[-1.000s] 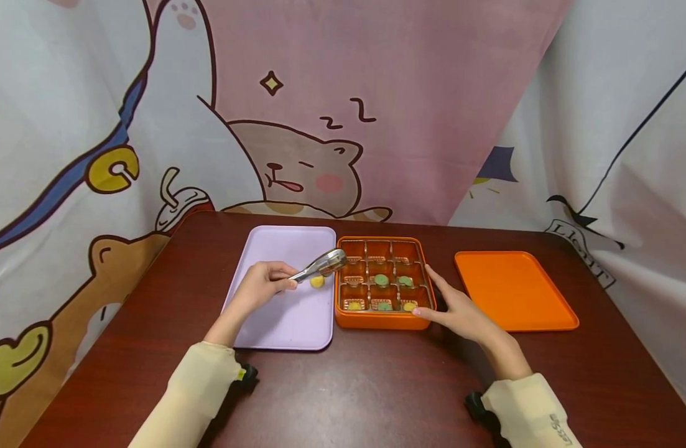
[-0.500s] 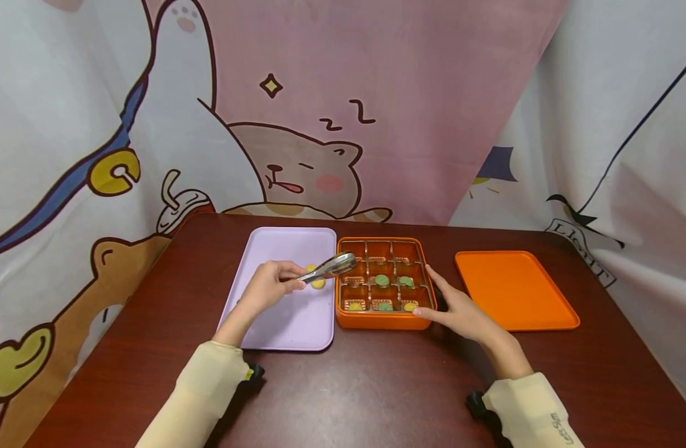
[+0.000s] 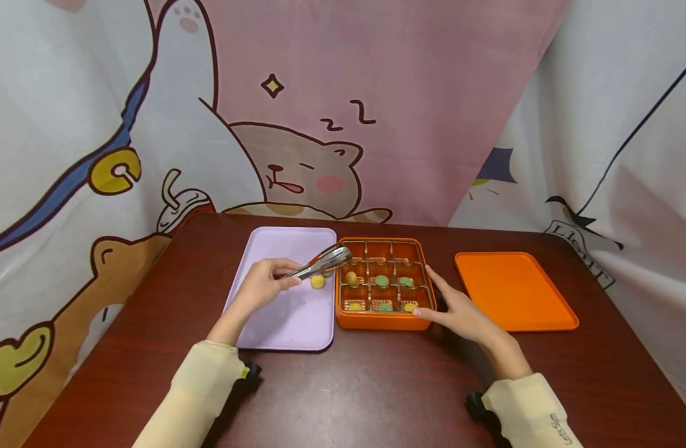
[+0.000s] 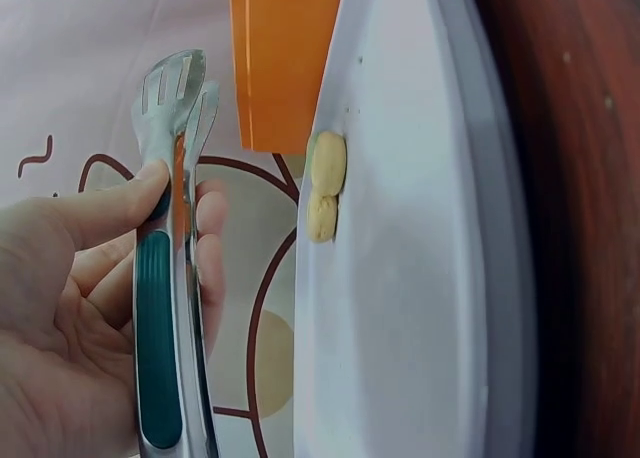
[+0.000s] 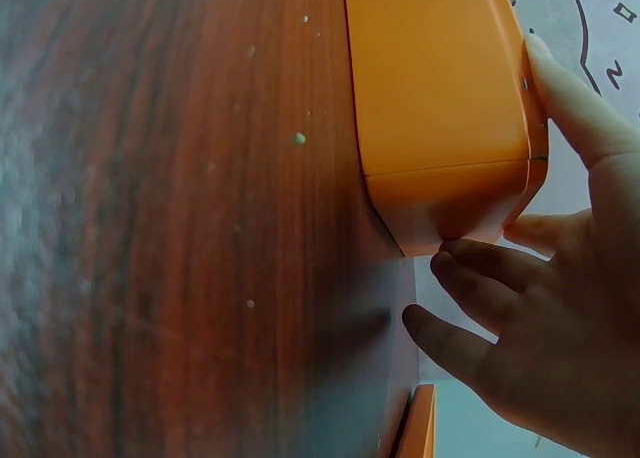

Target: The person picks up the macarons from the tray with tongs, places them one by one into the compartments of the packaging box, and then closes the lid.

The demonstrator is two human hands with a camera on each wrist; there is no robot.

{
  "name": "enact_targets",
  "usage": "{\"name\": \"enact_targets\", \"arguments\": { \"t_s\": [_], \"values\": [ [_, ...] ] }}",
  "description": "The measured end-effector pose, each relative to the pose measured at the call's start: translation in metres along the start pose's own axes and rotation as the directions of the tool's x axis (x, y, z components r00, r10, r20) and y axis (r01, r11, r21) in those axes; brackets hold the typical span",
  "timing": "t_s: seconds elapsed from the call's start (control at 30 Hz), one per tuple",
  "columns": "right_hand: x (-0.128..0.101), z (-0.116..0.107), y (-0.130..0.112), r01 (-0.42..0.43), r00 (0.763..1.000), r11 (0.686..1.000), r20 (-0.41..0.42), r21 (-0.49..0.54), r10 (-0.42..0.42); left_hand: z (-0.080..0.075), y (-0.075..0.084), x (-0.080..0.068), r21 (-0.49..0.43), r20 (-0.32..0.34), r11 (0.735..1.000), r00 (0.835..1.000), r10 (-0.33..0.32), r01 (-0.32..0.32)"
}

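Head view: steel tongs with green grips [image 3: 320,266], pinched together in the left hand [image 3: 262,285], hover over the lilac plastic tray [image 3: 281,317]. At 3 o'clock, the right hand [image 3: 460,311], fingers spread, steadies the orange compartment box [image 3: 384,320].

A dark red-brown wooden worktop [image 3: 376,386] fills the lower half of the frame. Right of centre on it lies a flat orange lid [image 3: 513,289], well apart from the things at the middle. Behind the worktop hangs a cartoon cloth backdrop [image 3: 376,93], pink in the middle and white at both sides, with a sleeping bear [image 3: 303,171] drawn at its centre and a yellow bell [image 3: 114,169] at the left.
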State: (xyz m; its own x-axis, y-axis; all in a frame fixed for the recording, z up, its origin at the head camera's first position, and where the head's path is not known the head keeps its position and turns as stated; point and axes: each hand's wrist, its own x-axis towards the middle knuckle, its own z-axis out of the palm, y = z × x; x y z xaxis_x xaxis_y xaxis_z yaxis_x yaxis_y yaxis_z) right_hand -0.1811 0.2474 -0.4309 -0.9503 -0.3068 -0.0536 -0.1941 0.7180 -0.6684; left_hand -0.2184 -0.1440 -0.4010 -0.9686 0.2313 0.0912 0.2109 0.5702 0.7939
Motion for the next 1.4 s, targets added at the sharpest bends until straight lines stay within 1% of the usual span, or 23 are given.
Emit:
{"name": "enact_targets", "arguments": {
  "t_s": [0.33,0.57,0.77,1.03,1.4],
  "values": [
    [0.000,-0.001,-0.002,-0.003,1.000,1.000,-0.005,0.003,0.003,-0.010,-0.010,0.000,-0.022,-0.030,1.000,1.000,-0.007,0.006],
    [0.000,-0.001,-0.002,-0.005,1.000,1.000,-0.005,0.004,0.005,-0.013,-0.021,-0.001,-0.038,-0.026,0.998,0.998,-0.053,0.052],
    [0.002,-0.001,-0.002,0.001,1.000,1.000,-0.002,0.001,-0.001,-0.018,-0.031,-0.002,-0.037,-0.036,0.997,0.997,-0.075,0.074],
    [0.001,0.000,-0.002,-0.011,1.000,1.000,-0.001,-0.002,0.011,-0.025,-0.045,-0.003,0.007,-0.076,0.993,0.990,-0.116,0.117],
    [0.001,0.001,0.000,-0.004,1.000,1.000,-0.001,0.002,0.004,-0.027,-0.056,-0.003,0.091,-0.067,0.982,0.985,-0.159,0.165]
  ]
}}
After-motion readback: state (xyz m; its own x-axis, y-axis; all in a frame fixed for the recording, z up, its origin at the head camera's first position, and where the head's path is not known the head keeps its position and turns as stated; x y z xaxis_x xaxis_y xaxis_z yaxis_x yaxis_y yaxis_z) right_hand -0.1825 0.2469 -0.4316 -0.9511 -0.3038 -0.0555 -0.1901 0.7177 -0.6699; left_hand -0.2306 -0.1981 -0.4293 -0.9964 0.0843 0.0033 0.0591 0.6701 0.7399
